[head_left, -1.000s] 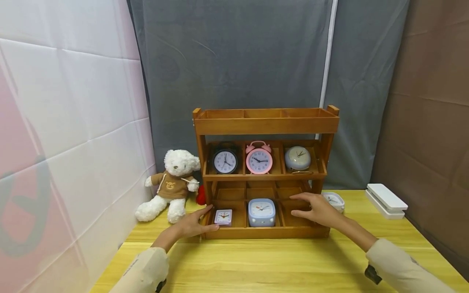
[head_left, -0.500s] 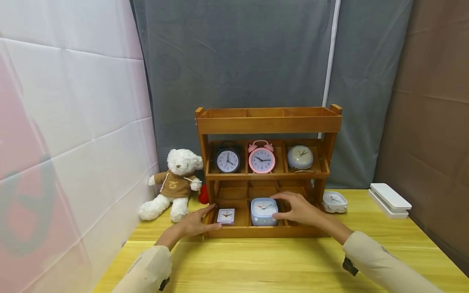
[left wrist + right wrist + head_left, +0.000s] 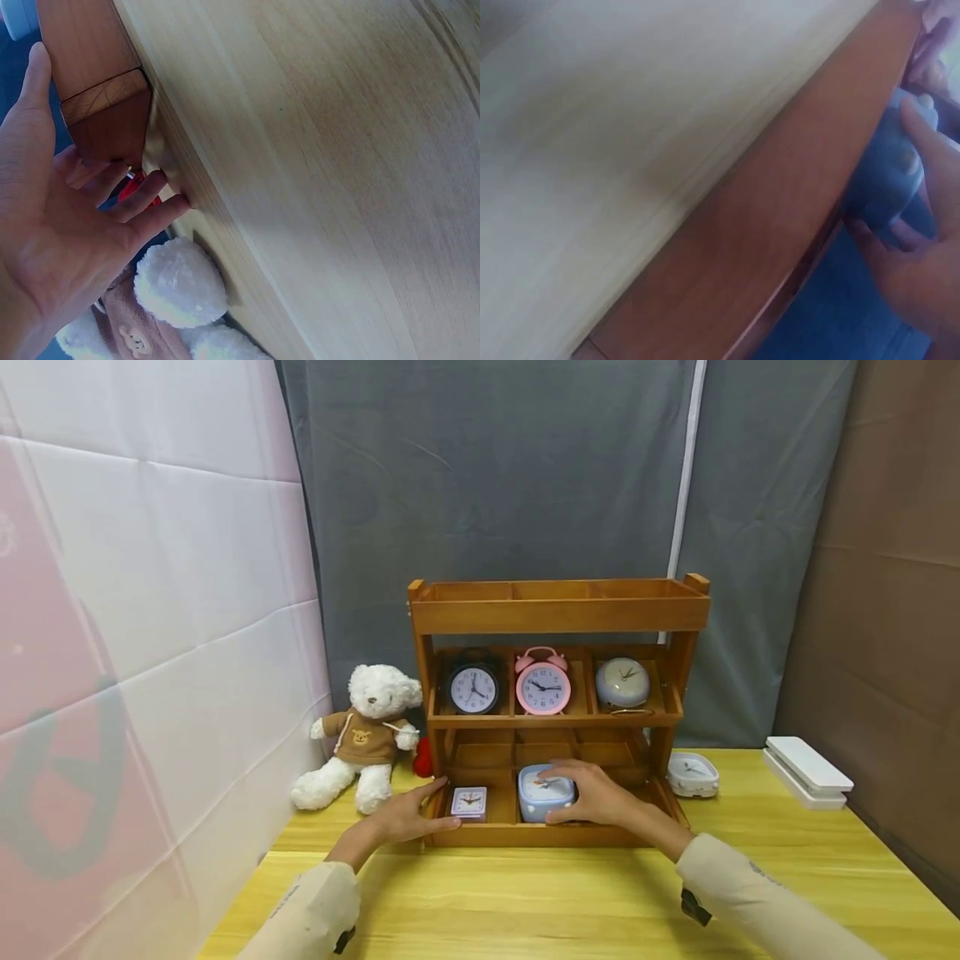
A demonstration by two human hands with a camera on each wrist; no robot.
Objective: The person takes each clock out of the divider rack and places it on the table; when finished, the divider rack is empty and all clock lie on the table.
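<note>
Head view first: there's the wooden shelf (image 3: 562,617) on the table (image 3: 510,893), and the right hand (image 3: 596,795) has its fingers and thumb round the blue clock (image 3: 531,806), in the bottom tier's middle compartment, partly covering its face; whether the clock touches the compartment floor, I can't tell. The left hand (image 3: 401,818) rests loosely at the shelf's lower left corner, beside the small clock (image 3: 468,802) in its compartment. Middle tier, three clocks, one per compartment: black clock (image 3: 473,690), pink clock (image 3: 543,687), round clock (image 3: 622,683). With the white clock (image 3: 693,775) on the table, that's six clocks, plus one bear (image 3: 363,743) and a half-hidden red thing (image 3: 423,758). Over to the left wrist: that hand's fingers spread at the corner, red peeking between them, the bear cut off below. Right wrist now: blurry, but the fingers curl round the blue clock, its face out of sight, the left hand cropped in the top corner.
</note>
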